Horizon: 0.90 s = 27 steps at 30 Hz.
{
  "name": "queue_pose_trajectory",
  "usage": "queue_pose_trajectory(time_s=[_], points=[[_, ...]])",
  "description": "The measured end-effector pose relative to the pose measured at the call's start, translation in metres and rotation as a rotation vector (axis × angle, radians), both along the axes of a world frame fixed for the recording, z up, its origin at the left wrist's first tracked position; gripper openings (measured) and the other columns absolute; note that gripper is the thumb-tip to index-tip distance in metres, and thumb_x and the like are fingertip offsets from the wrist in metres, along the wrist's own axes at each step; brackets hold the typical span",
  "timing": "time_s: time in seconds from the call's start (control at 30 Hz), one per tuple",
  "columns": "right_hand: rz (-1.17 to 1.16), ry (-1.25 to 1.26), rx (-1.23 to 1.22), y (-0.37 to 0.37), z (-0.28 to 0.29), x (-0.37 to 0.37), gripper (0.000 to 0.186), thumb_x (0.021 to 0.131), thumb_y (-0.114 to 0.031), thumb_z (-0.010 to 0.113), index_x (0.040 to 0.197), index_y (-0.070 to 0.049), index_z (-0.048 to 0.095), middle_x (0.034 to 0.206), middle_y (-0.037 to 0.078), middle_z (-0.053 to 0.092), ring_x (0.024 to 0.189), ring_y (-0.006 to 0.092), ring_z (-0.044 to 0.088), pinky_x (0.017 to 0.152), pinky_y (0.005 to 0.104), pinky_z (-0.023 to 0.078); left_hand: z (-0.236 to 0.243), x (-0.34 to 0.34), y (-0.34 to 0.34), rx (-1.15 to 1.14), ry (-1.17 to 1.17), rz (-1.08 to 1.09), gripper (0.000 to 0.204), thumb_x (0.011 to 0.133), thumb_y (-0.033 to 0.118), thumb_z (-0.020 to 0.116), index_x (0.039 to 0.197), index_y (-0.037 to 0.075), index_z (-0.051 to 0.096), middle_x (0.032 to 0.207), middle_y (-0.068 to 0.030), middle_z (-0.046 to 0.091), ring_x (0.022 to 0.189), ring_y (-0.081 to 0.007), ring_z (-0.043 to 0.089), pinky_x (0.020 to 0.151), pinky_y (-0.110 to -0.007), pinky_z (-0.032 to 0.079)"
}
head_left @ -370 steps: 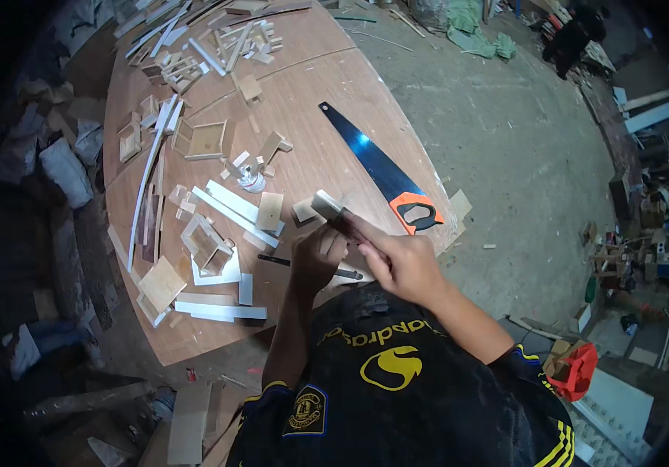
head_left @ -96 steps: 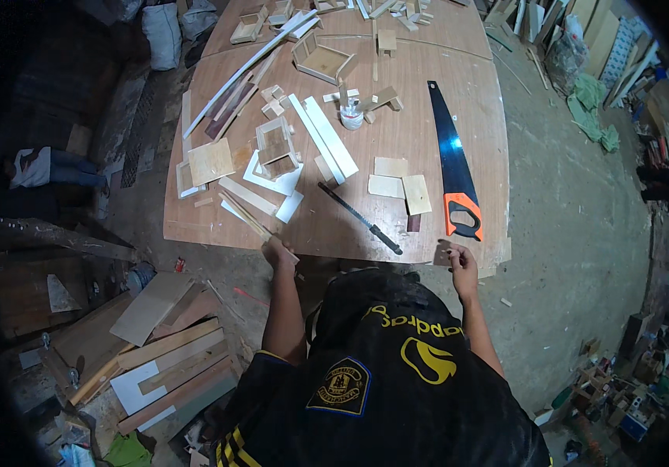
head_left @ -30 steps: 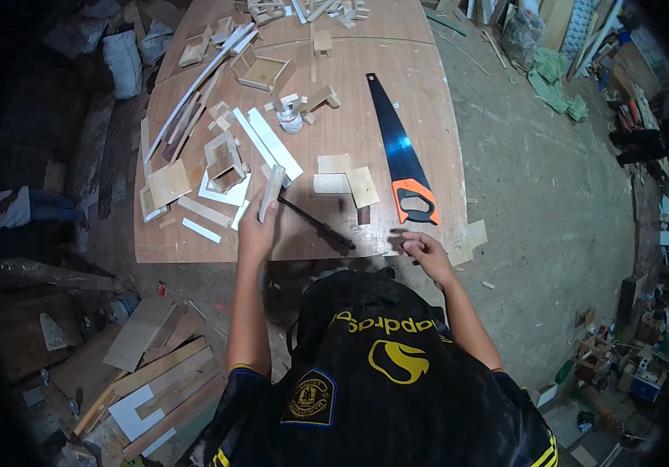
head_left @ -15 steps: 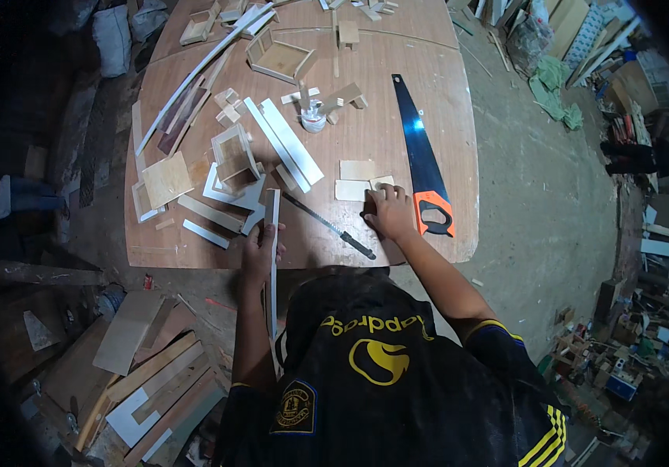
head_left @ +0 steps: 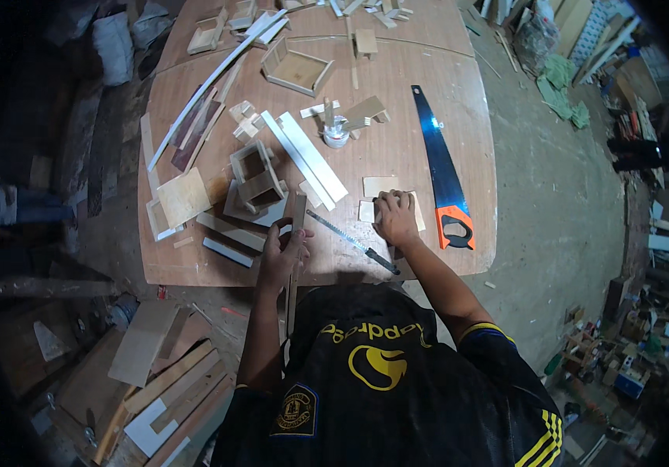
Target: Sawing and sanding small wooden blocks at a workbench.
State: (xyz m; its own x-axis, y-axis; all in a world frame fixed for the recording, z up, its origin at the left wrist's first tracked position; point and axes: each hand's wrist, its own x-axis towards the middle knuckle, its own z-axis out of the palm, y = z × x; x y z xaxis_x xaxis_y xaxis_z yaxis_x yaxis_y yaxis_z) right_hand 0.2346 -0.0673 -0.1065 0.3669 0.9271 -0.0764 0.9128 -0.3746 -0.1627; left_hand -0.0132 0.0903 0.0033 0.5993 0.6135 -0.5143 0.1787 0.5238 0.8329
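My left hand (head_left: 281, 253), at the table's near edge, is closed round a long narrow wooden strip (head_left: 300, 208). The strip runs from the tabletop back toward my body. To the right, my right hand (head_left: 397, 223) is bent over several small flat wooden pieces, closed on a pale piece (head_left: 419, 208) whose edge shows beside the fingers. Another flat piece (head_left: 366, 212) is partly covered by that hand; one more (head_left: 381, 185) lies just beyond it. My right fingertips are partly hidden. Between my hands lies a thin saw blade with a dark handle (head_left: 382, 261).
A handsaw (head_left: 444, 179) with an orange and black handle lies at right. White-faced strips (head_left: 303, 159), an open wooden box frame (head_left: 297, 68), a small wooden box (head_left: 257, 175) and a jar with sticks (head_left: 335, 134) crowd the left and middle. Boards (head_left: 167, 405) are stacked on the floor, lower left.
The view has shifted, moving the table right and down in the picture. The strip in my left hand has turned from its white face to a brown one. My right hand has moved slightly left over the pieces.
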Motion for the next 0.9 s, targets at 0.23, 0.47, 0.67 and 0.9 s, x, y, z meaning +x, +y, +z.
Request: queue_pose_trajectory(time_s=[0.23, 0.47, 0.67, 0.9], points=[[-0.12, 0.319, 0.502, 0.008, 0.062, -0.031, 0.06, 0.066, -0.025, 0.079, 0.115, -0.005, 0.05, 0.111, 0.018, 0.054, 0.112, 0.0382, 0.049, 0.098, 0.0492, 0.038, -0.002, 0.029, -0.006, 0.257, 0.072, -0.135, 0.038, 0.09, 0.022, 0.067, 0.118, 0.004, 0.048, 0.082, -0.004, 0.064, 0.056, -0.0078, 0.055, 0.049, -0.024, 0.044], [-0.133, 0.35, 0.755, -0.003, 0.181, -0.057, 0.059, 0.064, -0.017, 0.079, 0.116, -0.006, 0.052, 0.111, 0.017, 0.056, 0.104, 0.0369, 0.052, 0.091, 0.045, 0.041, 0.039, 0.057, -0.024, 0.48, -0.214, -0.23, 0.042, 0.09, 0.011, 0.064, 0.127, 0.004, 0.045, 0.102, -0.0103, 0.061, 0.088, -0.0129, 0.06, 0.075, -0.027, 0.05], [-0.198, 0.38, 0.82, -0.023, 0.201, -0.052, 0.06, 0.063, -0.014, 0.08, 0.115, -0.005, 0.053, 0.111, 0.017, 0.055, 0.103, 0.0358, 0.051, 0.09, 0.0429, 0.042, 0.07, 0.058, -0.034, 0.434, -0.12, -0.379, 0.051, 0.092, 0.013, 0.062, 0.137, 0.0, 0.042, 0.125, -0.0177, 0.056, 0.113, -0.0202, 0.056, 0.093, -0.034, 0.047], [-0.242, 0.4, 0.881, -0.051, 0.212, -0.051, 0.062, 0.062, -0.011, 0.082, 0.116, -0.004, 0.052, 0.112, 0.017, 0.054, 0.103, 0.0336, 0.051, 0.086, 0.0398, 0.044, 0.101, 0.066, -0.059, 0.512, -0.152, -0.412, 0.059, 0.091, 0.025, 0.065, 0.138, -0.003, 0.042, 0.133, -0.0203, 0.053, 0.121, -0.0271, 0.054, 0.097, -0.037, 0.045]])
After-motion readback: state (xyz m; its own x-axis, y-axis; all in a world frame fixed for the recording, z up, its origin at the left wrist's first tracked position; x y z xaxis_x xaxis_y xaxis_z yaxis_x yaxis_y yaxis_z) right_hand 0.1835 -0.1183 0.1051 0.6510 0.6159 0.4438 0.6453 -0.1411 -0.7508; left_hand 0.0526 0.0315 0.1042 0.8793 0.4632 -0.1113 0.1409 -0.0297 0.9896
